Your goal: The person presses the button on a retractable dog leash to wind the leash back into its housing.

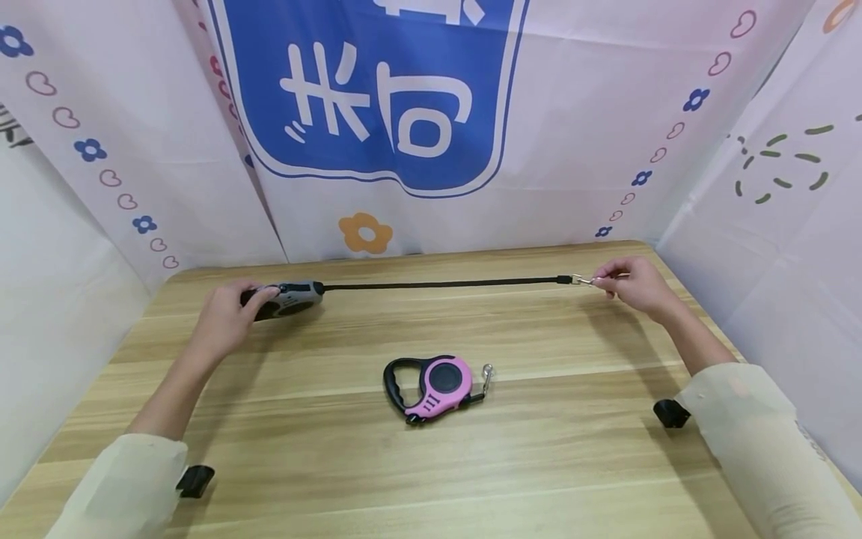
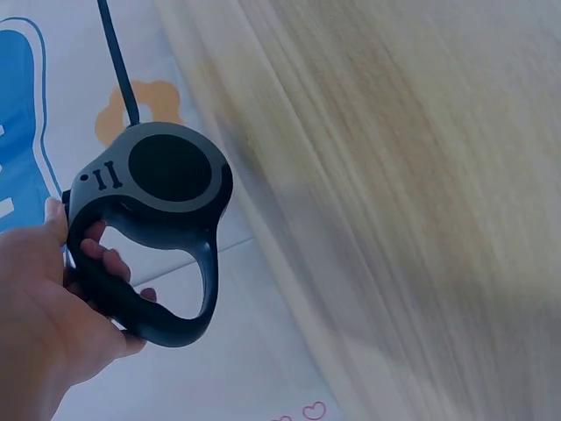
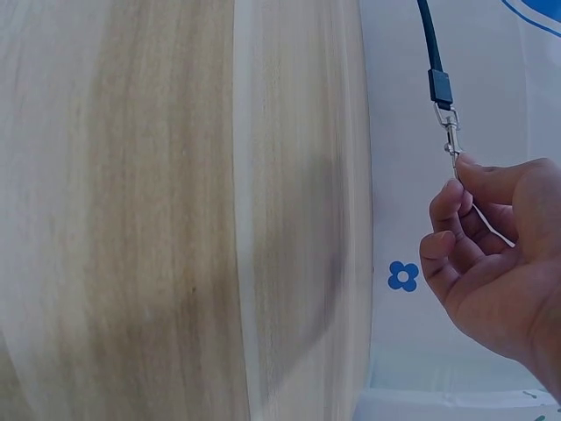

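My left hand (image 1: 229,311) grips the black handle of a grey retractable leash (image 2: 171,171) at the table's left side, the thumb on top by the button. From its nozzle a black cord (image 1: 438,284) runs straight and taut across to the right. At the cord's far end is a metal snap hook (image 3: 451,132). My right hand (image 1: 633,284) pinches that hook between thumb and index finger, above the table's right side. A second retractable leash, pink with a black handle (image 1: 441,385), lies flat on the table between the arms, touched by neither hand.
The pink leash's own metal clip (image 1: 487,374) sticks out to its right. The wood-grain table (image 1: 337,464) ends at the back against a white printed cloth (image 1: 559,150) with a blue panel. Similar cloth hangs at both sides.
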Available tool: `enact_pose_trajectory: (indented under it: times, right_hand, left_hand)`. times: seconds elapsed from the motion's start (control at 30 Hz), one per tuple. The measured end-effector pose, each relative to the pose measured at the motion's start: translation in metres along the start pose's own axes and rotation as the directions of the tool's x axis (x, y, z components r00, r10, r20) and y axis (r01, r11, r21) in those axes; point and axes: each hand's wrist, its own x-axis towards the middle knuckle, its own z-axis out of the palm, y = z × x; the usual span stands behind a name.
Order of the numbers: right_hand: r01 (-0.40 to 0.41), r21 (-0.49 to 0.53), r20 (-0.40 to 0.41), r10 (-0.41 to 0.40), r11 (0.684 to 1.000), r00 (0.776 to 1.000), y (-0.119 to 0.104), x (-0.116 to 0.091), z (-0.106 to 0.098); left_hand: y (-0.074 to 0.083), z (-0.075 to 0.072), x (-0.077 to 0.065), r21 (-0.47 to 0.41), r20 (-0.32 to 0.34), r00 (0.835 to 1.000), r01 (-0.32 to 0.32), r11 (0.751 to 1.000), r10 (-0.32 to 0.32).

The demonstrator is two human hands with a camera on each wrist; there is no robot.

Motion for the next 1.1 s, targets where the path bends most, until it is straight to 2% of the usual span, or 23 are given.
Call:
enact_pose_trajectory:
  times: [0.2,0.37,0.47,0.6,0.67,0.9,1.1]
  right_hand:
    - [-0.008,-0.003,-0.004,0.008,1.000,1.000,0.001,-0.001,-0.001]
    - [0.003,0.002,-0.009,-0.003,1.000,1.000,0.003,-0.001,-0.002]
    - [0.006,0.003,-0.014,-0.006,1.000,1.000,0.003,-0.002,-0.003]
    - [0.010,0.007,-0.022,-0.010,1.000,1.000,0.004,-0.003,-0.004]
    - [0.012,0.009,-0.025,-0.012,1.000,1.000,0.005,-0.003,-0.004]
    - [0.018,0.045,-0.036,-0.016,0.999,0.999,0.010,-0.002,-0.005]
    - [0.012,0.107,-0.030,-0.009,0.994,0.999,0.013,-0.002,-0.007]
  left_hand:
    - [0.008,-0.002,-0.001,0.000,-0.088,0.996,0.031,1.000,-0.031]
    - [0.012,-0.003,-0.002,-0.057,-0.126,0.989,0.064,0.996,-0.071]
    - [0.014,-0.005,-0.003,-0.085,-0.128,0.987,0.085,0.993,-0.096]
    - [0.017,-0.007,-0.003,-0.147,-0.077,0.985,0.143,0.979,-0.155]
    - [0.017,-0.007,-0.003,-0.204,-0.045,0.980,0.183,0.962,-0.196]
    - [0.016,-0.008,-0.001,-0.398,0.050,0.953,0.292,0.869,-0.298]
    - [0.013,-0.008,-0.002,-0.493,0.068,0.946,0.309,0.813,-0.318]
